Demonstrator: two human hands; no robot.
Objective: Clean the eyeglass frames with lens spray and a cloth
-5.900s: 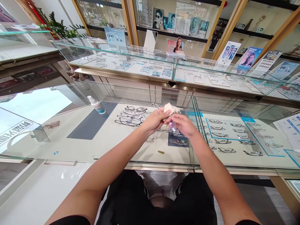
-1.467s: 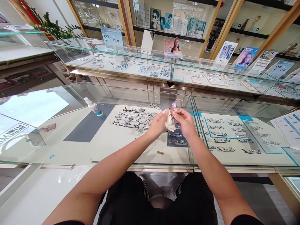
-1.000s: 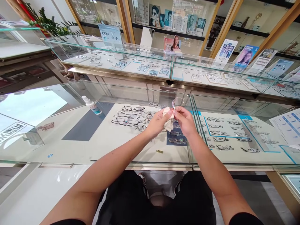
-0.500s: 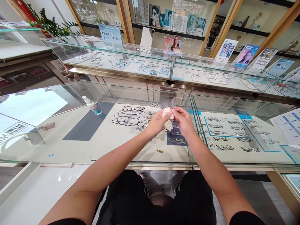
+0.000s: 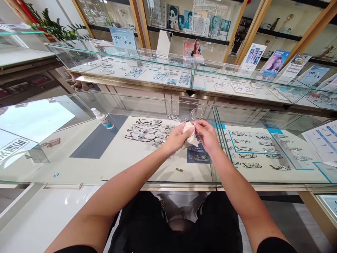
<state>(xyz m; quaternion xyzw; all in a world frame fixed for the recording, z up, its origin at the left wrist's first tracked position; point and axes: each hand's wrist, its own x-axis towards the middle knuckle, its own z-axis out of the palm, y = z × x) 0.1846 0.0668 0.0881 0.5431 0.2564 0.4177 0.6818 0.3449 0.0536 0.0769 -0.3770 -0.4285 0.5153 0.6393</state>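
A leafy plant (image 5: 54,28) stands near the left end of the far glass case (image 5: 147,85), which bears standing posters (image 5: 252,60).

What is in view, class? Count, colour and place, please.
Cloth: one, cream, centre
Held glasses: one pair, pale-rimmed, beyond cloth
Spray bottle: one, white, left of centre
Mat: one, dark grey, by the bottle
Glass cases: several, clear, near and far
Displayed glasses: many, mixed colours, inside cases
Small bar: one, gold, near front edge
Signs: several, mixed, on far case
Plant: one, green, far left
Left hand: one, bare, holding cloth
Right hand: one, bare, holding glasses
Trousers: one pair, black, bottom
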